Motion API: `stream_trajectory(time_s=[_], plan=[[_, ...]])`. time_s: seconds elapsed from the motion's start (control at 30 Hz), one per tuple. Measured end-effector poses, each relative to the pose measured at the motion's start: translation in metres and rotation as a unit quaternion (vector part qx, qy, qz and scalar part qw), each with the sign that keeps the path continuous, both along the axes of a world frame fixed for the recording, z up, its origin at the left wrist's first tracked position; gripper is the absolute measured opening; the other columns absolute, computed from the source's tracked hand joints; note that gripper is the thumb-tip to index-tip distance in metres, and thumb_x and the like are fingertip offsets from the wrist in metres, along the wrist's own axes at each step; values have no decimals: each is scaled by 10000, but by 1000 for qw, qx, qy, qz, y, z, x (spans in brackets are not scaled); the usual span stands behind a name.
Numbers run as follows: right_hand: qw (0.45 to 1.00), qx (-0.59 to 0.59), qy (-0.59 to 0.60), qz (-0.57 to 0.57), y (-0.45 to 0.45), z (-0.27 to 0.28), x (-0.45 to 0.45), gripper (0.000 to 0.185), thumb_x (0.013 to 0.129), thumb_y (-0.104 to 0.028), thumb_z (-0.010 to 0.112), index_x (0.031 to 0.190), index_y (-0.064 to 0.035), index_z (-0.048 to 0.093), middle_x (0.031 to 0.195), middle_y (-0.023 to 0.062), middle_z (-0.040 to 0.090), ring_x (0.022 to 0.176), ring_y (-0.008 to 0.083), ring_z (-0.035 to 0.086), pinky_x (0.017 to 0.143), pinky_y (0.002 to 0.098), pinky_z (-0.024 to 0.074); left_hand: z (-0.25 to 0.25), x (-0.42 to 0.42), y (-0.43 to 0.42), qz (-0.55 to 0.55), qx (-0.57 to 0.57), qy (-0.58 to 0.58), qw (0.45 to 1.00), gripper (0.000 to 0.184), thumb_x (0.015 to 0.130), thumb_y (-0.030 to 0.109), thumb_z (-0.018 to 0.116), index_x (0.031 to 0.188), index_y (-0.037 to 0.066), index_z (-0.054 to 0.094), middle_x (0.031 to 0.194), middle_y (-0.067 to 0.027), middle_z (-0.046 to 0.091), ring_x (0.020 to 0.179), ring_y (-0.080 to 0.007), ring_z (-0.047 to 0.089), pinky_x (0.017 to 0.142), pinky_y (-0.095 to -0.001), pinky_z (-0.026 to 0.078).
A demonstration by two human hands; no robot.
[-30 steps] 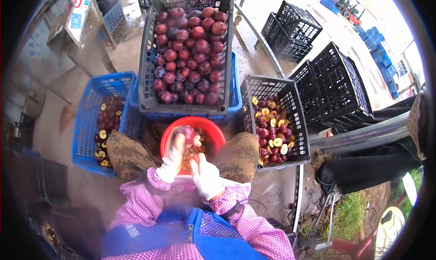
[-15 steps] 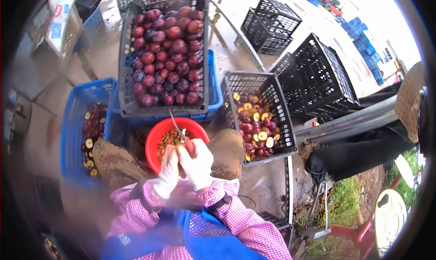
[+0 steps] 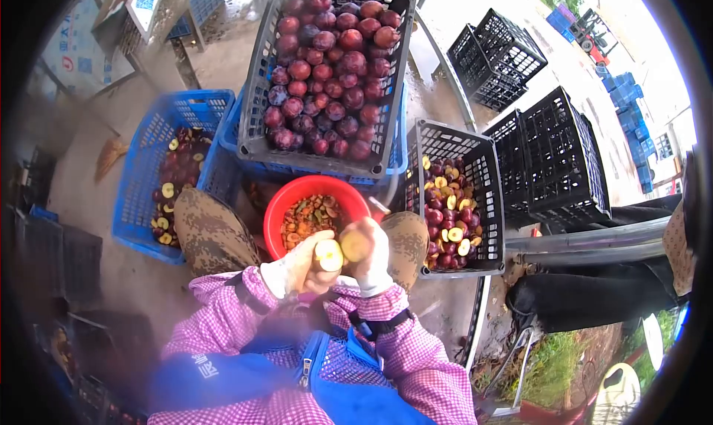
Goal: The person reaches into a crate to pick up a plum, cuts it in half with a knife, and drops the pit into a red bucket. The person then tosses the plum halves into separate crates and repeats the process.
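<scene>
My left hand (image 3: 303, 267), in a whitish glove, is closed round a plum half (image 3: 329, 255) with its pale yellow cut face showing. My right hand (image 3: 373, 256), also gloved, grips the other plum half (image 3: 355, 245), slightly blurred, right beside the first. A tool with a curved metal end and a reddish handle (image 3: 379, 210) sticks out past my right hand; its grip is mostly hidden. Just beyond both hands is a red bowl (image 3: 275, 221) of orange-brown plum stones and scraps. It stands between my knees.
Ahead, a black crate (image 3: 255, 121) of whole plums rests on a blue crate (image 3: 403, 139). Cut plums lie in a blue crate (image 3: 137, 180) on the left and a black crate (image 3: 486, 184) on the right. Stacked black crates (image 3: 553, 158) and a metal rail (image 3: 601, 243) stand further right.
The plum between my hands now shows as two separate halves, one in each hand. The tool's curved end no longer points up from between my hands. The view has swung left.
</scene>
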State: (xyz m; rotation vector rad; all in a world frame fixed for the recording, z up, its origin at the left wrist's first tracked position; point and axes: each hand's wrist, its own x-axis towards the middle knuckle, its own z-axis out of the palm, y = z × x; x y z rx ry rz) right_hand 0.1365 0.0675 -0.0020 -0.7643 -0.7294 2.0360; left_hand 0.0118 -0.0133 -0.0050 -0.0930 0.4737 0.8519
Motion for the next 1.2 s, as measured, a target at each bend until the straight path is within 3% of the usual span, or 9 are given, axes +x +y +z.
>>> stream_trajectory(time_s=[0.1,0.23,0.33,0.5,0.57,0.63,0.67,0.93,1.2], plan=[[988,-129,2,-85,1,13,12,252,914,-270,496,853,-35,564,753,79,601,703,202,599,640,306,493,12,-7,7,54,-30,72,996,616,865,611,373,743,44,580,476,-34,387,375,-126,306,336,-251,249],[952,134,-184,-206,41,20,61,315,924,-313,427,821,-46,560,748,68,591,684,162,560,649,295,465,57,-66,7,395,43,-14,918,532,847,529,485,974,22,579,659,-17,580,508,-125,485,486,-263,408],[847,218,-376,-306,86,37,107,200,928,-212,480,869,-31,543,879,47,561,772,116,502,713,251,417,69,-133,-19,560,261,-124,776,954,859,615,457,1443,-27,61,1155,-126,592,759,-195,586,778,-355,476],[846,167,-331,-383,108,13,130,244,931,-267,502,987,-31,511,902,30,542,813,110,484,741,288,429,66,-147,28,428,115,401,802,545,883,468,531,1241,72,425,1072,-155,602,826,-217,613,791,-359,500],[863,152,-358,-322,96,18,110,179,922,-237,494,926,-66,545,768,-10,478,681,81,417,605,255,352,3,-167,69,280,162,673,665,491,862,358,613,1215,49,467,1040,-107,618,785,-179,614,743,-305,495],[885,122,-368,-257,79,18,92,166,921,-227,492,878,-82,559,673,-39,442,577,57,375,526,230,307,9,-159,102,76,163,921,346,575,837,465,575,1127,-27,507,904,-184,655,816,-311,642,692,-405,505],[898,127,-354,-229,72,15,84,173,923,-226,491,851,-86,562,632,-50,432,526,44,360,488,218,295,4,-162,119,-88,81,949,292,630,820,464,587,1170,-51,494,960,-223,638,900,-359,624,762,-435,494],[915,181,-355,-68,34,-10,53,181,951,-241,483,1013,-83,546,731,-20,538,472,18,373,397,170,286,-58,-189,161,-181,73,928,318,684,755,434,631,1207,-37,425,986,-249,619,911,-377,617,797,-471,482],[978,-59,-98,172,23,45,13,252,966,-333,421,973,-100,516,580,-54,395,395,30,275,350,196,196,35,-92,91,175,304,827,438,569,599,111,781,1061,37,456,999,-109,468,929,-240,497,868,-331,417]])
